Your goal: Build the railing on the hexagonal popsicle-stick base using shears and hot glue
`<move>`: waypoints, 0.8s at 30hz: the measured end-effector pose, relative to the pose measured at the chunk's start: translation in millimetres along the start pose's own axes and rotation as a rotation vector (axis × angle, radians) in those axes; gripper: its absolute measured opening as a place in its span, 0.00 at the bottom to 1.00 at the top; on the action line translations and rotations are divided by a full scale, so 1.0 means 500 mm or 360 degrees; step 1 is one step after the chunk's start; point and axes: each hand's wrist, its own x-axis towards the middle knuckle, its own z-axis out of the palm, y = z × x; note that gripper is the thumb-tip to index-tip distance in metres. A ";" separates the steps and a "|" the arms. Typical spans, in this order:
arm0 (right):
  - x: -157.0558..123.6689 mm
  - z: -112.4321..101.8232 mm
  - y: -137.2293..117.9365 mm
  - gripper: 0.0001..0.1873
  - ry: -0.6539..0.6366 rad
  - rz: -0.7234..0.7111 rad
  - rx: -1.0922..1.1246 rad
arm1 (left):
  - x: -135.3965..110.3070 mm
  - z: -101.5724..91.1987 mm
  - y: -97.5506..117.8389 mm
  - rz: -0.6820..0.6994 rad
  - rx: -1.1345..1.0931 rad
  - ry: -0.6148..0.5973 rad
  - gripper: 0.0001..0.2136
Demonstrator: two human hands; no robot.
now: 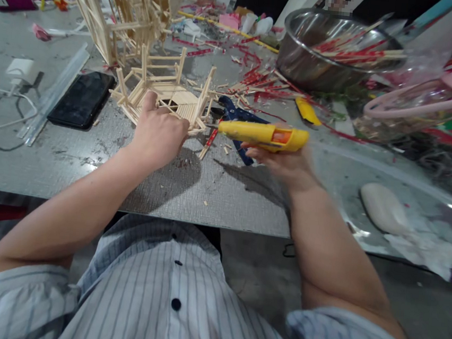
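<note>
My left hand is closed at the near side of a small wooden-stick structure, a floor of sticks with upright posts around it. The thumb points up, and the curled fingers lie on the structure's near edge; what they pinch is hidden. In my right hand is a yellow glue gun, lying sideways with its nozzle pointing left close to the structure's right edge. Behind the glue gun lies a dark blue tool, perhaps pliers or cutters. A red-wrapped bundle of sticks rests just below the nozzle.
A taller stick structure stands behind. To the left lie a black phone and a white charger with cables. A steel pot holds red-wrapped sticks. At right are a pink-handled basket and a pale mouse-shaped object.
</note>
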 end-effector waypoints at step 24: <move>0.046 -0.160 0.091 0.07 0.1436 0.1284 0.0355 | 0.036 -0.019 -0.088 -0.0354 -0.1804 0.1627 0.13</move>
